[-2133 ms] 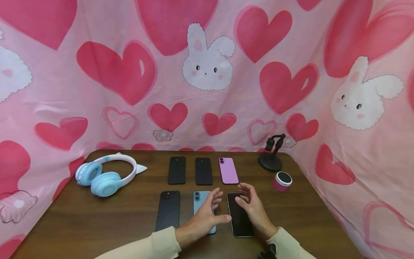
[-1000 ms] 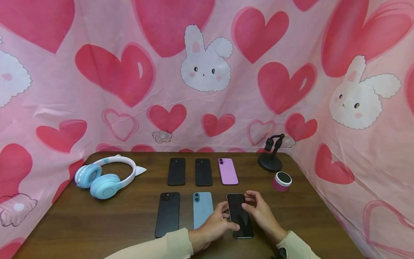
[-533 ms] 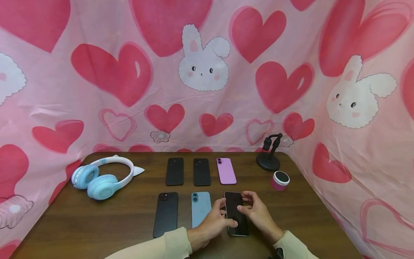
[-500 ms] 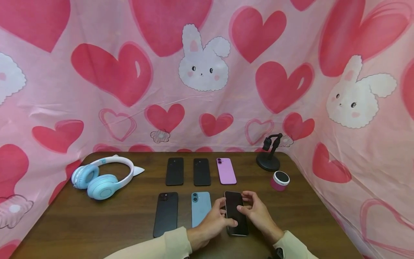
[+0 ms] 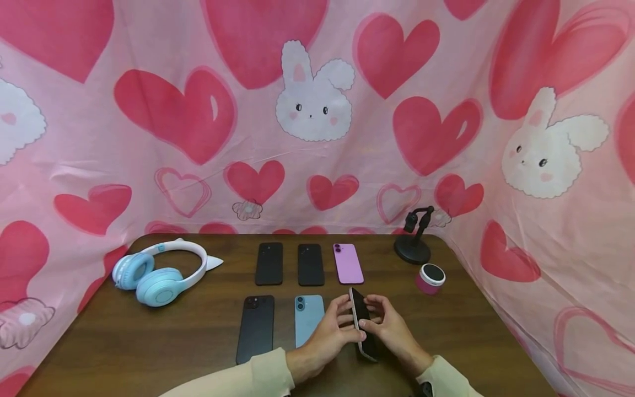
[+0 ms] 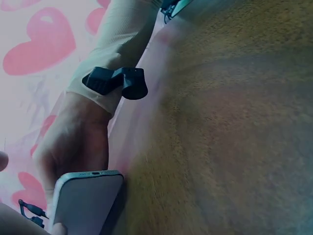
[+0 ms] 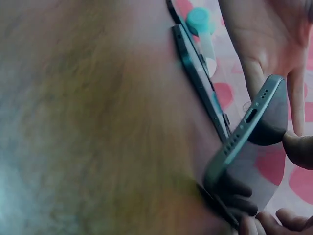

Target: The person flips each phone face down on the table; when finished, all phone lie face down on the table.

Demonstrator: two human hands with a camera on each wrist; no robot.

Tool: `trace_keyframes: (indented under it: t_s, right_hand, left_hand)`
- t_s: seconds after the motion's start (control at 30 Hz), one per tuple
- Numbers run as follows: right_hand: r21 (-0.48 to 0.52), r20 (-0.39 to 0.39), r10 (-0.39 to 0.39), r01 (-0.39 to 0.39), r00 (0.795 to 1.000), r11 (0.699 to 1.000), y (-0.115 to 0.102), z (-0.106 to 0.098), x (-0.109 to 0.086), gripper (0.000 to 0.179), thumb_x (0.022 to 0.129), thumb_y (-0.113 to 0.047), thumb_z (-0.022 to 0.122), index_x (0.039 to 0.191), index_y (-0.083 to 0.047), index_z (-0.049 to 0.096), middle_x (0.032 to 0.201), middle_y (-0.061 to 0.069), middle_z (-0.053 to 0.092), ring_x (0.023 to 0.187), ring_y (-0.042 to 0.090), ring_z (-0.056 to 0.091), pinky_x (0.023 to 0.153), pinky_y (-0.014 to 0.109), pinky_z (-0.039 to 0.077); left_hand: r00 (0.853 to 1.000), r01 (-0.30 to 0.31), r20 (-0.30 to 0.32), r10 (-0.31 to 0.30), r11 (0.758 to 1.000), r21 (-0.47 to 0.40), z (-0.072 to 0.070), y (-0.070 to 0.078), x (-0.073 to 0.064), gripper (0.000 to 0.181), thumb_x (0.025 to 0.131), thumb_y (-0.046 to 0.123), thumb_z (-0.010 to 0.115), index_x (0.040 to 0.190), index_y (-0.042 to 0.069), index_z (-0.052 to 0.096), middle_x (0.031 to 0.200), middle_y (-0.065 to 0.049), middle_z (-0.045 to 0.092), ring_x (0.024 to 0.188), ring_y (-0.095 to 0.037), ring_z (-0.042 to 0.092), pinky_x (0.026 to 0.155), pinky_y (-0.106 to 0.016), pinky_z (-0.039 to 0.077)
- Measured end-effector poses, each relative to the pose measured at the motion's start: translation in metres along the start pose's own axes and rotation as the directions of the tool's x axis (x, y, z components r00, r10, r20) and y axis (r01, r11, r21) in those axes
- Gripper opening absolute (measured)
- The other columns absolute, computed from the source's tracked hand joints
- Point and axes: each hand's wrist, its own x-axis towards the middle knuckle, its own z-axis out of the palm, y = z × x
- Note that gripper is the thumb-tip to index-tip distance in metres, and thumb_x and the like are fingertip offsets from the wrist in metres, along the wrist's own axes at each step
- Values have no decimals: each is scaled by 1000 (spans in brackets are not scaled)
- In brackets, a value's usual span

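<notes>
A smartphone (image 5: 364, 328) with a dark screen is tilted up onto its long right edge at the front of the table, its screen turned to the right. My left hand (image 5: 324, 336) grips its raised left edge, fingers behind and thumb on the front. My right hand (image 5: 394, 331) holds it from the other side, thumb across the screen and fingers near the upper right edge. In the right wrist view the smartphone's bottom edge (image 7: 244, 127) shows a charging port. A light blue phone (image 5: 308, 317) lies left of it, partly hidden by my left hand.
A dark phone (image 5: 255, 328) lies at front left. Behind are two black phones (image 5: 269, 264) and a pink phone (image 5: 349, 264). Blue-white headphones (image 5: 161, 281) lie at left. A black stand (image 5: 413, 248) and a pink-white round device (image 5: 430, 278) stand at right.
Both hands have closed in on the smartphone. It lay flat, screen up; now its left side is lifted and it leans on its right edge. The other objects have stayed put.
</notes>
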Motion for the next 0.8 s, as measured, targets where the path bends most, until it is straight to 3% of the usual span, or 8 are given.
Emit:
trace_keyframes:
  t_s: [0.17,0.33,0.43,0.57,0.67,0.8]
  right_hand:
    - [135,77,-17,6,997,991,-2,-3,-1,55,90,-1,69,139,5,45,143,27,54,128,29,58,91,18,51]
    - [213,111,-38,14,993,977,-5,-5,-3,57,92,-3,67,142,5,41,147,29,50,121,6,59,97,16,49]
    - [245,103,-53,26,993,969,-8,-5,-4,56,92,-1,65,142,6,40,147,30,50,116,2,60,97,16,49]
    - [276,84,-1,-22,996,961,-10,-4,-5,56,93,-1,64,143,4,40,146,27,51,119,12,61,95,18,50]
    - [278,57,56,-70,997,958,-11,-1,-6,55,93,-4,65,142,2,40,144,25,54,122,22,61,93,19,50]
    - [271,-13,86,-79,996,959,-12,1,-7,50,93,-3,65,138,3,43,142,26,57,123,30,61,91,19,51]
  left_hand:
    - [999,-47,23,49,998,-52,2,1,0,87,85,4,71,156,-1,22,159,-25,35,139,-40,46,111,-48,47]
    - [997,-68,29,69,997,-34,2,1,2,83,86,5,71,155,0,26,157,-22,40,137,-35,47,108,-42,47]
    - [997,-55,51,57,997,-47,2,2,4,82,86,5,70,155,2,26,158,-21,39,138,-35,45,106,-41,49]
    - [998,-14,66,17,998,-55,2,1,5,81,86,5,70,155,3,27,159,-22,37,140,-37,43,107,-45,50]
    - [999,16,52,-15,1000,-19,3,-2,6,80,86,5,71,154,1,29,158,-24,38,140,-39,43,109,-51,48]
    - [999,39,37,-40,999,34,4,-5,7,79,86,6,72,153,1,31,158,-23,40,142,-40,43,114,-57,42]
